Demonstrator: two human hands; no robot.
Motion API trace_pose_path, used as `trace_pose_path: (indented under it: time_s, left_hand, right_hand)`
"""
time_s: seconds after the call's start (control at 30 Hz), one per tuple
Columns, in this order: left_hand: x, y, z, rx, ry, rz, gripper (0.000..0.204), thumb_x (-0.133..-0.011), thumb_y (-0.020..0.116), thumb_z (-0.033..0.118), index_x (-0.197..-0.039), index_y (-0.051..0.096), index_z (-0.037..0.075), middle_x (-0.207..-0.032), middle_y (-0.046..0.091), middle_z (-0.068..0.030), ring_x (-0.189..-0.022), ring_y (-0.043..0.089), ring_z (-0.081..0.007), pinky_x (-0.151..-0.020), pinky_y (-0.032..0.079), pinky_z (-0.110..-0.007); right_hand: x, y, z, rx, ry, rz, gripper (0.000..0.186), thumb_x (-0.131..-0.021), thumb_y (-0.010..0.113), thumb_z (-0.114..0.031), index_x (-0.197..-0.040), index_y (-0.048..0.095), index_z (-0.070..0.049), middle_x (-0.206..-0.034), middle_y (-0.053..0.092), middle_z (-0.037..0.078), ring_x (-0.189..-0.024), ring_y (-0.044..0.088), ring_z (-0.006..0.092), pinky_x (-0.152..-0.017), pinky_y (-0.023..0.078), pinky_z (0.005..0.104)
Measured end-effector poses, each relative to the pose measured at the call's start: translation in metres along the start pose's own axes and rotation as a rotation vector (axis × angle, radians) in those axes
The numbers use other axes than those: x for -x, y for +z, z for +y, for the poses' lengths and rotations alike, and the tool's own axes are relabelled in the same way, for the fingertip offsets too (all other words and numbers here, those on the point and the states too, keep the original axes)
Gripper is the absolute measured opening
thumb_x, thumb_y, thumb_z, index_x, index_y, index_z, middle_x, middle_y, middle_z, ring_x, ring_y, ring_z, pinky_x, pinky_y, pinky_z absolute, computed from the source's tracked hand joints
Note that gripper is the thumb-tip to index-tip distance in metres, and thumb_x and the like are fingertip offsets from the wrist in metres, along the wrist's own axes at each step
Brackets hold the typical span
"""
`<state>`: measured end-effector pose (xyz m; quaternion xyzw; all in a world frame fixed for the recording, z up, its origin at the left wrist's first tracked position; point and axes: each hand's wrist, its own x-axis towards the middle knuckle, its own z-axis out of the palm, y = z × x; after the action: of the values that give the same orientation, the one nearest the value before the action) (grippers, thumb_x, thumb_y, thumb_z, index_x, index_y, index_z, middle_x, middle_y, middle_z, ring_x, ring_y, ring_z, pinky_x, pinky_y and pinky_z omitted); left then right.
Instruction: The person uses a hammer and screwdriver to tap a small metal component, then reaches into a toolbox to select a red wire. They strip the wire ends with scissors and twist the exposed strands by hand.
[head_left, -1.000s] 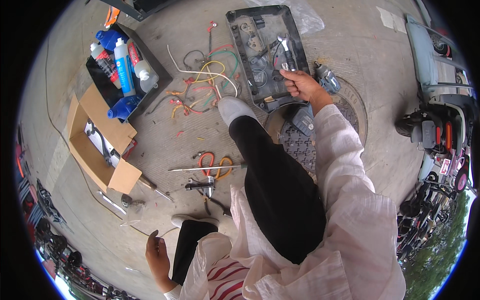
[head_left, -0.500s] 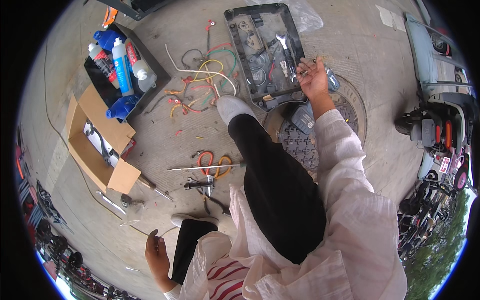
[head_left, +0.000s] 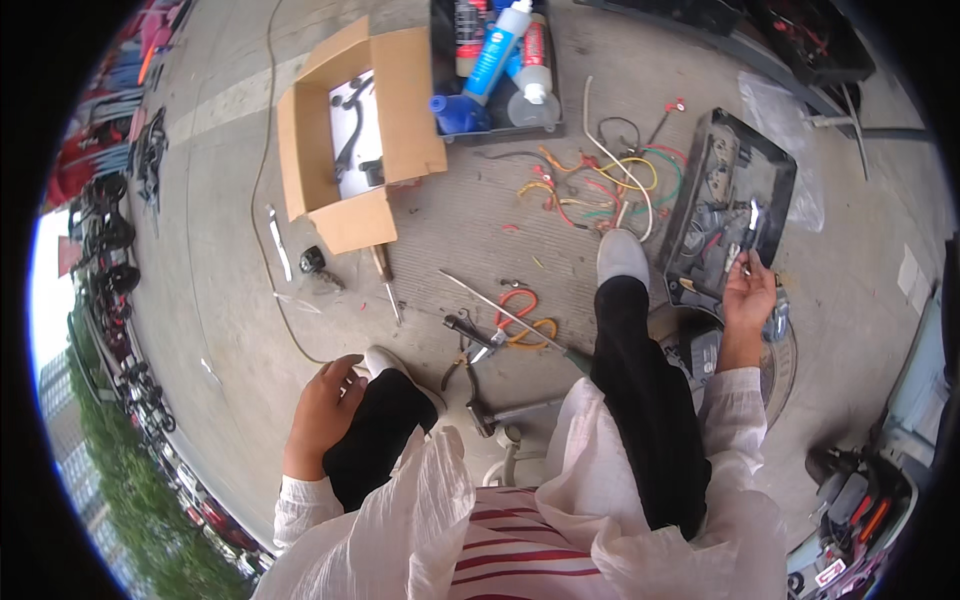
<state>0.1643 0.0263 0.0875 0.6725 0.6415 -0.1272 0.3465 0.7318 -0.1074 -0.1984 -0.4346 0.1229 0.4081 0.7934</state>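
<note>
At the right, my right hand [head_left: 748, 298] is palm up over the near edge of a black plastic tray [head_left: 688, 195]. Its fingertips are pinched together on something small that I cannot make out. Inside the tray, just beyond the fingers, lies a wrench [head_left: 752, 218] among small parts. A grey power tool [head_left: 700, 352] lies by my right wrist, partly hidden by it. My left hand [head_left: 328, 408] hangs above my left knee, holding nothing, its fingers loosely bent and the thumb apart.
Between my feet lie a long screwdriver [head_left: 497, 308], pliers with black handles [head_left: 460, 375], red and yellow loops [head_left: 517, 300] and a hammer [head_left: 515, 410]. Loose coloured wires [head_left: 640, 185] spread ahead. A cardboard box [head_left: 412, 110] stands beside a black bin of bottles [head_left: 553, 80].
My view has turned right, so the scene has shifted and rotated. My right hand has closed its fingers more and lowered to the tray's edge. The left hand has moved up over the knee.
</note>
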Motion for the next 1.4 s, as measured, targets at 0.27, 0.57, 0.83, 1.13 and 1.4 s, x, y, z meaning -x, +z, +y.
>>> trace_pose_path:
  time_s: [0.27, 0.57, 0.83, 1.13, 1.4]
  left_hand:
    - [0.089, -0.054, 0.011, 0.266, 0.273, 0.236, 0.039, -0.084, 0.068, 0.011, -0.121, 0.058, 0.005, -0.095, 0.064, -0.0137, -0.082, 0.063, -0.0308, -0.073, 0.051, -0.039]
    - [0.033, -0.050, -0.206, 0.933, -0.187, 0.669, 0.032, -0.097, 0.057, 0.023, -0.118, 0.058, 0.000, -0.085, 0.062, -0.0046, -0.069, 0.059, -0.0102, -0.056, 0.049, -0.024]
    - [-0.130, 0.047, -0.270, 1.173, -0.431, 0.580, 0.051, -0.087, 0.066, 0.023, -0.119, 0.043, -0.010, -0.082, 0.066, -0.0189, -0.061, 0.067, -0.0237, -0.049, 0.057, -0.035]
    - [-0.134, 0.056, -0.288, 1.278, -0.325, 0.818, 0.030, -0.084, 0.060, 0.009, -0.108, 0.051, -0.007, -0.068, 0.067, -0.0185, -0.054, 0.068, -0.0263, -0.048, 0.053, -0.036]
    - [-0.119, 0.042, -0.288, 1.146, -0.331, 0.928, 0.033, -0.089, 0.058, 0.008, -0.120, 0.053, -0.002, -0.063, 0.064, -0.0099, -0.054, 0.067, -0.0186, -0.048, 0.052, -0.032]
  right_hand:
    - [0.041, 0.164, 0.090, 0.503, 0.305, -0.394, 0.017, -0.095, 0.058, -0.005, -0.110, 0.060, 0.000, -0.099, 0.065, 0.008, -0.089, 0.063, 0.0141, -0.075, 0.053, 0.0251]
    - [0.214, 0.382, 0.243, 1.122, 0.743, -1.129, 0.027, -0.096, 0.051, -0.005, -0.121, 0.052, 0.005, -0.107, 0.061, 0.014, -0.090, 0.062, 0.0180, -0.069, 0.052, 0.0255]
    - [0.339, 0.405, 0.438, 1.241, 0.861, -1.228, 0.030, -0.096, 0.049, -0.003, -0.123, 0.050, 0.010, -0.115, 0.059, 0.019, -0.104, 0.061, 0.0230, -0.082, 0.053, 0.0278]
    - [0.391, 0.395, 0.532, 1.292, 0.702, -1.249, 0.034, -0.095, 0.043, 0.002, -0.126, 0.048, 0.014, -0.121, 0.056, 0.022, -0.114, 0.058, 0.0255, -0.096, 0.049, 0.0299]
    - [0.389, 0.407, 0.555, 1.559, 0.419, -1.516, 0.035, -0.095, 0.046, -0.002, -0.127, 0.050, 0.011, -0.116, 0.059, 0.017, -0.103, 0.059, 0.0199, -0.092, 0.049, 0.0292]
